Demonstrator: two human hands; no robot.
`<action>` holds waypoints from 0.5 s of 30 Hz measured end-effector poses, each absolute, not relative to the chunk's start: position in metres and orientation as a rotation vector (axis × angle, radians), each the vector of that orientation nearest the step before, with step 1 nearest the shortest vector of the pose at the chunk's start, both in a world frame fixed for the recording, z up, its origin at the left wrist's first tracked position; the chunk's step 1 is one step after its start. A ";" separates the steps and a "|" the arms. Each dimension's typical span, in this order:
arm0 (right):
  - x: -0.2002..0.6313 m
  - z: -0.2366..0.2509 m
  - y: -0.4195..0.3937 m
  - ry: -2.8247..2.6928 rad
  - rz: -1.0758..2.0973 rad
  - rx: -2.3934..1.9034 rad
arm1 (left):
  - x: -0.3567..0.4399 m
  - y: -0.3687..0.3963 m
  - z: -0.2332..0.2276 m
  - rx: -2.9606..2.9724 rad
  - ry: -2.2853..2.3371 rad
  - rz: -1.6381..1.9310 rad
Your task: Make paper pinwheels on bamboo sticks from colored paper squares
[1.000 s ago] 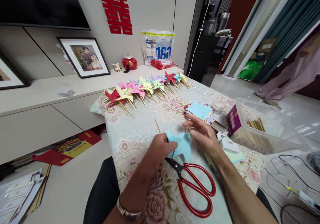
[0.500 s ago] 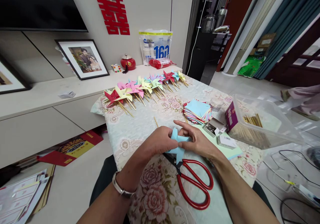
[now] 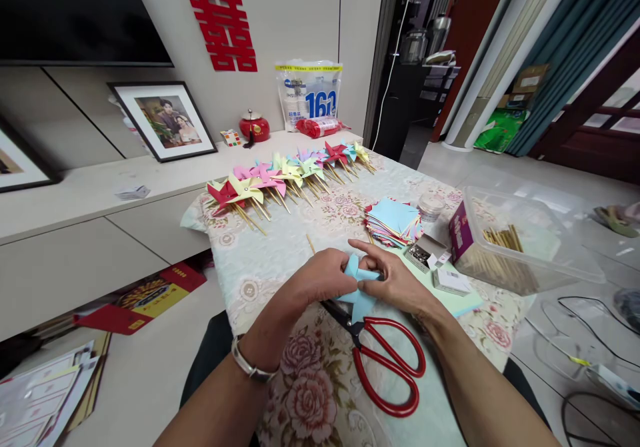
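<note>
Since half a second ago little has changed: your hands sit a touch higher on the table and keep their pinch on the light blue paper pinwheel (image 3: pixel 359 286); a second ago your right hand was still open beside the paper stack.

Your left hand (image 3: pixel 320 277) comes in from the lower left, knuckles up, fingers curled shut on the pinwheel's left side. Your right hand (image 3: pixel 395 282) meets it from the right, thumb and middle fingers closed on the paper, index finger stretched out straight towards the left. The pinwheel sits between both hands, just above the flowered tablecloth (image 3: pixel 300 400), with its lower point over the blades of the red-handled scissors (image 3: pixel 387 367).

You have one pair of scissors, one stack of coloured paper squares (image 3: pixel 394 222), one clear plastic box (image 3: pixel 520 247) holding wooden sticks, and one loose stick (image 3: pixel 311 243) by your left hand. The finished pinwheels (image 3: pixel 287 174) lie in a single overlapping row at the far edge; their exact number cannot be told.
</note>
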State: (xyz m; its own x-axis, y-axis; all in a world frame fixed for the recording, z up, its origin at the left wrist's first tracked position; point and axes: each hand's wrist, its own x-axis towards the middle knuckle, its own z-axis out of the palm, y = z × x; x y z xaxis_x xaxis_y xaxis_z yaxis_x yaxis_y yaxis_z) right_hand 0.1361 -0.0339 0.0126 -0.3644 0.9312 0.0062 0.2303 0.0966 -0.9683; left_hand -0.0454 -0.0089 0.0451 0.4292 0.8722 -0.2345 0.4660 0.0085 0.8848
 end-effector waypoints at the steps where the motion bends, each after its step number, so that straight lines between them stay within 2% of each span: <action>1: 0.136 0.013 -0.034 -1.657 1.329 -1.147 | -0.048 -0.007 0.045 1.609 1.178 0.486; 6: 0.138 0.013 -0.031 -1.379 1.421 -1.100 | -0.054 -0.009 0.042 1.248 1.035 0.743; 15: 0.135 0.012 -0.027 -1.119 1.310 -1.054 | -0.011 -0.045 0.026 0.756 0.870 1.118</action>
State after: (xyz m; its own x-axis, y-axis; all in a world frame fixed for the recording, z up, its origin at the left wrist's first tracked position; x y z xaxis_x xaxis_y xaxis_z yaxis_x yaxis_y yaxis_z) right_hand 0.1354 -0.0268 0.0116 -0.0438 0.9989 0.0139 -0.1700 0.0063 -0.9854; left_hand -0.0110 -0.0448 0.0257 0.1948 0.9598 -0.2023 -0.4319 0.2691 0.8609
